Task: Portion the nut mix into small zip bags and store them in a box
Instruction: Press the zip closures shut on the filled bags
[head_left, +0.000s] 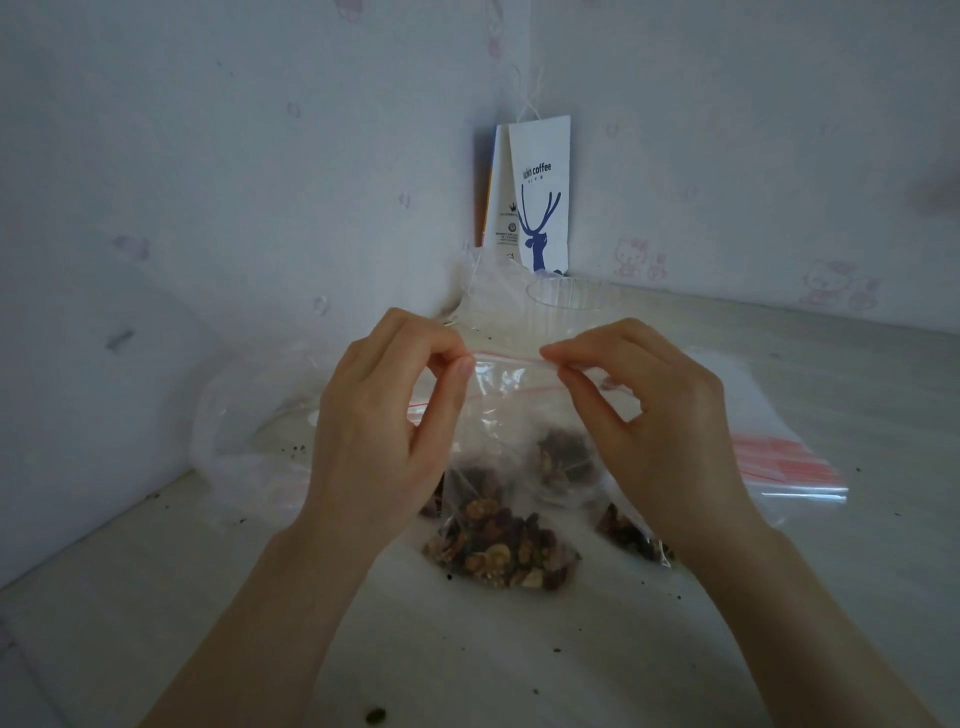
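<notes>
My left hand (395, 415) pinches the left end of the red zip strip on the small clear plastic bag (506, 387), held up over the pale table (519, 654) with brown nut mix (498, 545) low inside; my right hand (654, 415) pinches the right end. I should press along evenly, keeping the tracks aligned.

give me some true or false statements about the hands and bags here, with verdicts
1. The left hand and right hand both pinch the top of a small zip bag. True.
2. No portion is bagged yet. False: a filled bag of nut mix lies below the hands.
3. A stack of empty zip bags lies on the table to the right. True.
4. The paper coffee bag lies flat. False: it stands upright in the corner.
</notes>
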